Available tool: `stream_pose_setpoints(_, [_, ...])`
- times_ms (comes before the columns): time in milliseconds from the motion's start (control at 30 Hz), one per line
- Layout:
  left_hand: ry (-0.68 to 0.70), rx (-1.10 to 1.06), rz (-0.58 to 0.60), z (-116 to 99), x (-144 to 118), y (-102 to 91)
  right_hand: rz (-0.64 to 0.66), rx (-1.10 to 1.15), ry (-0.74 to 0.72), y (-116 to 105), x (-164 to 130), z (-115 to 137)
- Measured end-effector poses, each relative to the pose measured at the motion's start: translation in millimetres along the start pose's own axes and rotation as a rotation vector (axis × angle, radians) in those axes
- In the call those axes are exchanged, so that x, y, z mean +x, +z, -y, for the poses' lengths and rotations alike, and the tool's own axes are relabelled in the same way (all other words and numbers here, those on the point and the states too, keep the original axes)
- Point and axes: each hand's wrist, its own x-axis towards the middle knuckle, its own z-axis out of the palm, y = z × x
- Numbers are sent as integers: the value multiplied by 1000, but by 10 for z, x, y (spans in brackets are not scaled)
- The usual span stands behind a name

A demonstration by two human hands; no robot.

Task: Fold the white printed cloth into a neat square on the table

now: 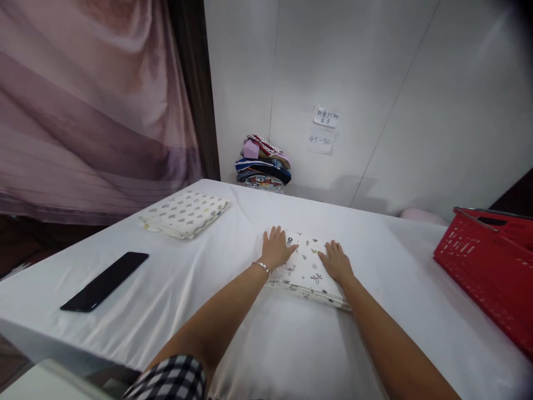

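A white cloth [308,265] with small printed figures and plants lies folded into a flat, layered rectangle on the white-covered table. My left hand [275,250] rests on its left side, fingers spread and pointing away from me; a silvery bracelet circles that wrist. On the right edge of the same cloth lies my right hand [336,263], also flat with the fingers apart. Neither hand grips anything. Further left sits a second folded cloth [187,213], white with grey heart-like shapes.
A black phone-like slab [105,281] lies at the table's left. The red plastic basket [487,266] stands on the right. Behind the table rises a stack of folded fabrics [263,165] against the wall, near handwritten paper notes [321,141]. A pinkish curtain [95,111] hangs at left.
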Motion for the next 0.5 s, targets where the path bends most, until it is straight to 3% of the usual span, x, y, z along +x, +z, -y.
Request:
stream_pose_setpoints(100, [-49,-37,65,83,85,109,8,7,-5,-8,8,-14])
stream_pose_setpoints(233, [-73,-67,67,182,73,231,3,33,-5,20,12,-32])
stream_pose_setpoints(500, [-66,-123,53,149,93,173,11,119,-26,-39,36,-40])
